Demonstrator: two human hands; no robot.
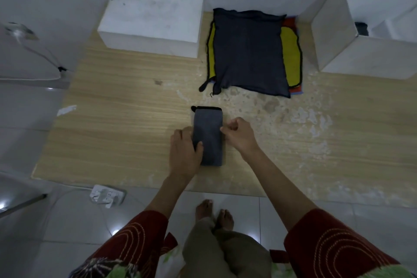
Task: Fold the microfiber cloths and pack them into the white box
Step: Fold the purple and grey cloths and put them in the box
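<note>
A grey microfiber cloth (pixel 208 133), folded into a narrow strip with a black hem at its far end, lies on the wooden table near the front edge. My left hand (pixel 185 153) rests on its left side, thumb pressing the cloth. My right hand (pixel 240 134) pinches the cloth's right edge with curled fingers. Further back lies a stack of unfolded cloths (pixel 250 52), dark grey on top, yellow, red and blue beneath. An open white box (pixel 334 36) stands at the back right with a dark cloth showing inside. A closed white box (pixel 153 20) stands at the back left.
The wooden table (pixel 117 133) has a worn, peeling patch on the right. A white power strip (pixel 107 195) with cables lies on the tiled floor below the table's front edge. My feet show below it. A white wall backs the table.
</note>
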